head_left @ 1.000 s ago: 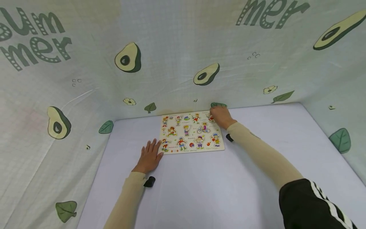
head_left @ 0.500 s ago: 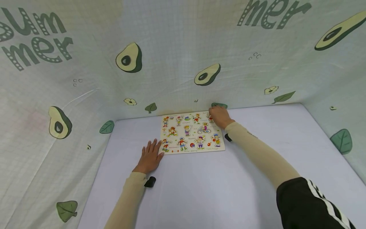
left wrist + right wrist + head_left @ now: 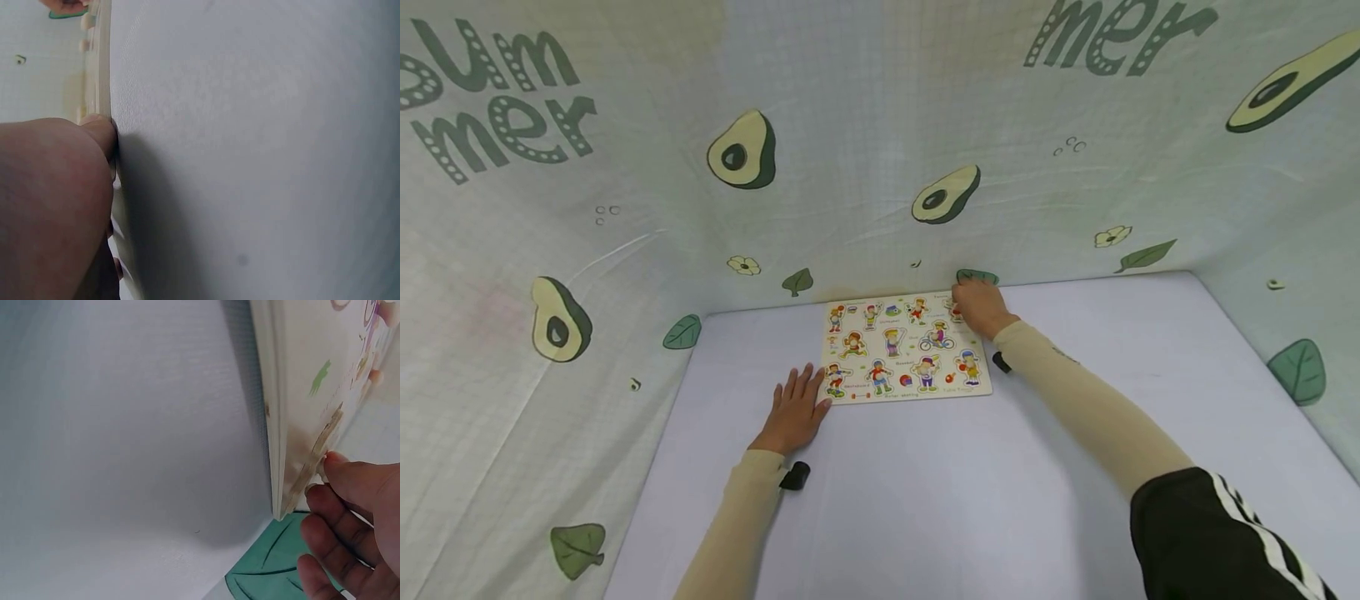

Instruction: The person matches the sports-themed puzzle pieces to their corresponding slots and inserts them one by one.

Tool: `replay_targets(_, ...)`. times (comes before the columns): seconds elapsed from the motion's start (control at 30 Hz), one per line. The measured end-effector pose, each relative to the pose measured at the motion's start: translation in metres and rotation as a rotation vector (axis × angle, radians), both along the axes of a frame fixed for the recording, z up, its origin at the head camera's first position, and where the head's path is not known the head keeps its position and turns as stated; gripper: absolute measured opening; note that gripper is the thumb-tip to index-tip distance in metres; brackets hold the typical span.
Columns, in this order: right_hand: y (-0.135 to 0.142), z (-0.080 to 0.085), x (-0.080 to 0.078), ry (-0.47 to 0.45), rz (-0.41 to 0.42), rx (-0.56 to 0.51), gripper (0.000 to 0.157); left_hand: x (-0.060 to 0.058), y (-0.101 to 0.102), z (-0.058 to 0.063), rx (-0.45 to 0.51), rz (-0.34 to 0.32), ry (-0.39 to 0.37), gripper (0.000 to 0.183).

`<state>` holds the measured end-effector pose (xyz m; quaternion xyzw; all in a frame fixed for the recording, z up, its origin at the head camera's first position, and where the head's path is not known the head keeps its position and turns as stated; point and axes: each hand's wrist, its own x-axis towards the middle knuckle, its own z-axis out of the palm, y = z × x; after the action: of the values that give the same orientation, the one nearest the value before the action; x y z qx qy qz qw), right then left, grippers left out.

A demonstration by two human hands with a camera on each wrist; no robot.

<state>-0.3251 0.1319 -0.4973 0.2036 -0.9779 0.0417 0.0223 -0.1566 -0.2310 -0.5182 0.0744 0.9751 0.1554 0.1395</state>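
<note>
A wooden peg puzzle board [image 3: 874, 360] with figures of children at sports lies flat against the back cloth. At its far right corner my right hand [image 3: 977, 305] pinches a puzzle piece [image 3: 956, 312] by its knob, mostly covered by the fingers. In the right wrist view, thumb and index finger of the right hand [image 3: 359, 531] meet at the knob over a brownish recess edge, the other fingers loosely bent. My left hand [image 3: 787, 417] lies palm down with fingers spread, its thumb against the near left corner of the board. Along the board's edge [image 3: 104, 69], small knobs stick up.
A white tabletop [image 3: 910, 500] extends in front of the board and to both sides. Cloth walls [image 3: 842, 125] printed with avocados and leaves enclose it at the back, left and right. A small black device [image 3: 794, 476] sits on the left wrist, another [image 3: 1002, 362] on the right.
Both hands stay nearly in place. The right hand shifts only slightly at the far right corner, and the head view drifts a little.
</note>
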Motion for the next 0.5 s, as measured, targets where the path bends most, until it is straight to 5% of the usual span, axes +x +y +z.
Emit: replay_targets(0.5,-0.0015,-0.0001,0.0025,0.002,0.012,-0.040,0.016,0.0005,0.0009,-0.0011,-0.004,-0.001,0.010,0.067)
